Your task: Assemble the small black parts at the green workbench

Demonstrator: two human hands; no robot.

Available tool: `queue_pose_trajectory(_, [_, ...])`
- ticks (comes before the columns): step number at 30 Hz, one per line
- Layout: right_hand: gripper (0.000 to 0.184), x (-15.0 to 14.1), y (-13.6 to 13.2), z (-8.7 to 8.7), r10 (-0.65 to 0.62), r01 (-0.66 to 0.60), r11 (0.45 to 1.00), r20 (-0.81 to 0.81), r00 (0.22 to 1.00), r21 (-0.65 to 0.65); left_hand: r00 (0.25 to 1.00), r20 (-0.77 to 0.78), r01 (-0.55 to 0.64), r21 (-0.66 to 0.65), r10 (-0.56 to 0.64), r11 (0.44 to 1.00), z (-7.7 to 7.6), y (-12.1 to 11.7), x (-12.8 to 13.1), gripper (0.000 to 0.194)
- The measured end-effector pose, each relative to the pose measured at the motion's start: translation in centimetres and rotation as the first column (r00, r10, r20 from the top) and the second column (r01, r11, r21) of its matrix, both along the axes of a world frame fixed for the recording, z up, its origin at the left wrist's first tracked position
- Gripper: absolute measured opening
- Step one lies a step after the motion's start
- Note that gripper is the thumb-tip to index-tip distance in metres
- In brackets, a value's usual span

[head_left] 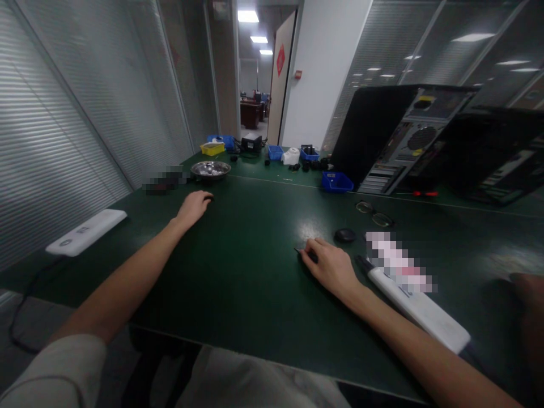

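My left hand (194,208) reaches over the green table, its fingers curled together round a small dark object (209,198) whose kind I cannot make out. Just beyond it stands a shiny metal bowl (211,169). My right hand (330,265) rests low over the table with its fingers closed on a small black tool with a thin tip (313,256). The tip points left, and most of the tool is hidden by the fingers. Beside this hand lies a black oval object (344,235), like a computer mouse, apart from the fingers.
White power strips (87,231) lie left and right (419,306). Glasses (374,213), a blue bin (337,182) and a computer tower (382,136) stand at the right. More bins, including a yellow one (212,149), line the far end. Another person's hand (527,289) shows at the right edge.
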State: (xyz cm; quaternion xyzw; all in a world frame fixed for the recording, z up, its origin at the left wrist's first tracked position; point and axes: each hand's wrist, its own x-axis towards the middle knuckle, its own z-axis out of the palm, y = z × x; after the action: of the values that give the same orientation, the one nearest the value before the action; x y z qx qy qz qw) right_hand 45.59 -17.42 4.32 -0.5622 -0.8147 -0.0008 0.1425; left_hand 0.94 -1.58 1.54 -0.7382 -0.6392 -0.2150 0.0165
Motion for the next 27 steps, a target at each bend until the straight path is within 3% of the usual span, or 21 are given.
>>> queue_pose_trajectory(2, [0.020,0.0,0.0,0.0,0.004,-0.004,1.000,-0.002,1.000,0.002,0.980,-0.037,-0.192,0.047,0.194,0.980,-0.7,0.6,-3.1,0.035])
queue_pose_trajectory(5, [0.020,0.1,0.1,0.0,0.005,-0.005,1.000,0.003,1.000,-0.004,0.949,-0.044,-0.307,0.072,0.311,0.949,-1.4,0.8,-4.7,0.038])
queue_pose_trajectory(15, [0.021,0.1,0.2,-0.1,0.003,-0.003,1.000,-0.006,1.000,-0.002,0.947,0.091,-0.319,0.153,0.308,0.935,-1.8,1.3,-4.3,0.037])
queue_pose_trajectory(27, [0.024,0.2,0.3,-0.1,-0.001,0.001,1.000,0.000,1.000,-0.022,0.958,-0.090,-0.263,0.122,0.274,0.957,-0.3,-0.1,-2.8,0.040])
